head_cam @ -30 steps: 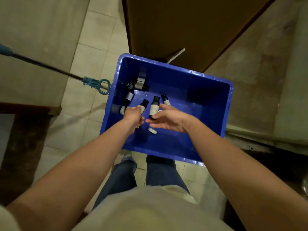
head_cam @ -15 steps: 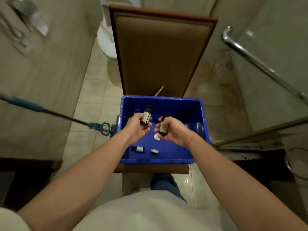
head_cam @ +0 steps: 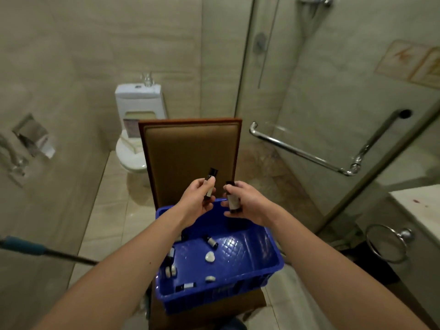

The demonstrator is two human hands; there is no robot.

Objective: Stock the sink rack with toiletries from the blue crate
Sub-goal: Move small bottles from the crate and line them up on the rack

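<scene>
The blue crate [head_cam: 273,263] sits on a brown padded chair [head_cam: 190,144]. Above its far rim, my left hand [head_cam: 196,202] grips a small dark bottle [head_cam: 210,179] with a pale label, cap pointing up. My right hand [head_cam: 247,202] holds a second dark bottle [head_cam: 232,201] close beside it. Several small bottles [head_cam: 210,241] and pale soaps [head_cam: 210,256] lie on the crate floor. The sink rack is out of view.
A white toilet [head_cam: 135,129] stands behind the chair. A glass shower door with a chrome handle [head_cam: 302,151] is to the right. A white counter corner [head_cam: 419,206] and a chrome ring [head_cam: 387,242] sit at far right. A blue-handled pole [head_cam: 31,248] crosses at left.
Both hands have risen out of the crate, each with a bottle, and my view has tilted up to show the toilet and shower door.
</scene>
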